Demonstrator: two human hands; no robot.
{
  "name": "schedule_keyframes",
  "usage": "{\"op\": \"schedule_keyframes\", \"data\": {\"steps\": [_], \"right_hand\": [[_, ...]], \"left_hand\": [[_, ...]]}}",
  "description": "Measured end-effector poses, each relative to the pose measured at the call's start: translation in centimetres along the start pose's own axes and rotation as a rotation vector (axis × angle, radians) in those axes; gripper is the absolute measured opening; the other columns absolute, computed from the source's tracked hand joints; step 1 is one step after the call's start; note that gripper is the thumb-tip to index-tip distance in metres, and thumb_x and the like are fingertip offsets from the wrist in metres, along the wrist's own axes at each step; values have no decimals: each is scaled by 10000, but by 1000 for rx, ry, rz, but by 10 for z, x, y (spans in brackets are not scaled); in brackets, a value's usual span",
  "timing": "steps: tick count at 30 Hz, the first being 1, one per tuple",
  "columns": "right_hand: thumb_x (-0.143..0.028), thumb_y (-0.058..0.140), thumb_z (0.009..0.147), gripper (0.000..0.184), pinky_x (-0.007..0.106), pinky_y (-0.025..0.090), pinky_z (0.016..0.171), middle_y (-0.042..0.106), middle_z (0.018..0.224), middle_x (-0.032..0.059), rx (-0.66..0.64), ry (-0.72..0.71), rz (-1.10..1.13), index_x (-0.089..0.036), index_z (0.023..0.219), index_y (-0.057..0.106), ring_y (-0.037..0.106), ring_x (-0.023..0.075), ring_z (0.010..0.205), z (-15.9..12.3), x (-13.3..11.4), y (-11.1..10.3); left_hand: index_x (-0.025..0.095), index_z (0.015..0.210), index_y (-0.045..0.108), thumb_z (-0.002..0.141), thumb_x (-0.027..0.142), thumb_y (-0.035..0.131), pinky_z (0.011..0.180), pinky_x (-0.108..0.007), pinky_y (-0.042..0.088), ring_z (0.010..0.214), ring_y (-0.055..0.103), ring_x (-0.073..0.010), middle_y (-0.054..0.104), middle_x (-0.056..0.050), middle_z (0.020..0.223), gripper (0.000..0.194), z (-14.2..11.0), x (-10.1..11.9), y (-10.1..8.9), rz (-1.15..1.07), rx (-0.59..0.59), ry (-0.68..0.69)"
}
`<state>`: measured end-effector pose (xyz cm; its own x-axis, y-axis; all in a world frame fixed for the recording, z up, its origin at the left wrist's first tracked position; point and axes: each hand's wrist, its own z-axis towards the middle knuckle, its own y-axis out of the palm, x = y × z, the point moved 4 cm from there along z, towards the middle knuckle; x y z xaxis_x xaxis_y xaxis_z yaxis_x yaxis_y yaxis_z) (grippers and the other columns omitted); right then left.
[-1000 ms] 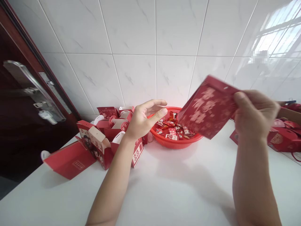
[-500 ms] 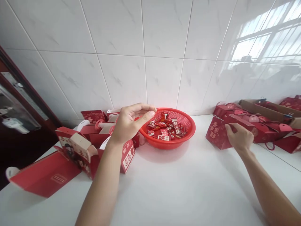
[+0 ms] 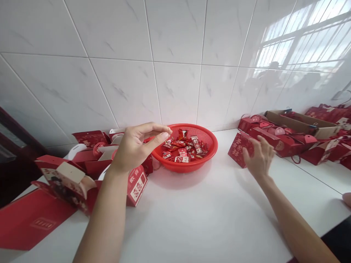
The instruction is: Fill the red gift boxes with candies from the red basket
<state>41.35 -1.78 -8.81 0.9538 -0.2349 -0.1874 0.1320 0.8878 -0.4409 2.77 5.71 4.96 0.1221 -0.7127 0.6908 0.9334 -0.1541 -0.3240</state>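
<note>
My left hand [image 3: 139, 144] hovers at the left rim of a red plastic basket [image 3: 183, 167], fingers loosely curved with a gap to the thumb and nothing visible between them. Wrapped candies [image 3: 182, 152] lie inside the basket. On the right, my right hand [image 3: 260, 155] has its fingers spread beside a red gift box [image 3: 240, 149] with pale lettering, which stands on the white table. The hand overlaps the box's right side; whether it touches is unclear. Below my left wrist stands another red box [image 3: 138, 186] with a white printed panel.
Several open red gift boxes [image 3: 71, 175] crowd the left side, with a long red box [image 3: 35, 219] lying in front. Closed red boxes [image 3: 292, 146] and a brown carton [image 3: 304, 123] line the right. A tiled wall [image 3: 178, 91] rises behind; part of another person's hand [image 3: 347, 198] shows at the right edge.
My right hand has let go of the lettered box and spread its fingers, leaving the box standing. My left hand keeps its curved pose near the basket. The view has shifted to the right.
</note>
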Motion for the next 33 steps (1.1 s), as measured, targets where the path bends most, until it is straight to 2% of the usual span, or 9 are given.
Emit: {"op": "schedule_keyframes", "data": {"steps": [2,4,5,8,15,21,25,29,33], "right_hand": [[-318,482,983,244,490,429,969,624,1313,181,-106,-146,88,-197,1108,653,591,330,1147,-11,-27,9],[-277,457,985,250,464,451,979,625,1326,164,-343,-251,191,-206,1126,651,611,302,1131,-25,-50,25],[-270,472,971,259,460,463,976,611,1353,162,-446,-239,204,-208,1155,644,609,305,1141,-32,-56,34],[-251,513,926,287,451,505,930,628,1332,163,-551,-174,180,-203,1179,641,634,311,1111,-46,-56,53],[-256,476,922,340,444,523,927,643,1285,178,-635,21,125,-158,1215,618,629,317,1143,-50,-20,72],[-263,491,900,311,422,500,974,666,1218,162,-672,76,160,-149,1149,639,624,303,1148,-44,-7,77],[-236,498,883,307,437,488,981,669,1193,169,-670,112,176,-140,1138,639,614,310,1149,-40,7,79],[-226,550,905,241,420,493,967,662,1194,163,-670,154,171,-135,1106,649,624,282,1119,-36,22,82],[-323,643,950,253,450,511,961,660,1197,100,-651,192,154,-145,1130,649,635,240,1092,-33,37,84]], "left_hand": [[206,862,795,817,372,766,867,-333,629,906,750,-224,802,-48,916,174,0,0,1,2,-8,-4],[215,860,794,817,357,767,843,-317,632,886,750,-213,802,-40,906,151,1,1,3,-11,-19,3],[221,860,794,818,345,766,838,-307,632,882,750,-207,802,-33,904,134,1,2,3,-15,-25,8],[234,862,796,821,327,765,856,-296,629,894,748,-200,803,-19,909,107,0,4,3,-10,-30,15],[220,855,795,801,430,775,845,-334,634,887,747,-231,801,-44,905,218,-2,6,5,8,-52,-19],[223,853,798,810,412,761,821,-328,626,866,741,-224,794,-54,885,197,-5,12,9,-6,-109,-43],[248,841,810,813,440,742,797,-308,623,861,731,-231,789,-52,870,206,-9,15,0,105,-176,-56],[268,842,812,824,466,723,717,-286,615,785,725,-231,787,-48,826,218,-27,5,-14,197,-251,-84],[285,902,808,860,438,701,680,-255,604,791,737,-218,798,-31,876,191,-58,-15,-21,243,-368,-129]]}}
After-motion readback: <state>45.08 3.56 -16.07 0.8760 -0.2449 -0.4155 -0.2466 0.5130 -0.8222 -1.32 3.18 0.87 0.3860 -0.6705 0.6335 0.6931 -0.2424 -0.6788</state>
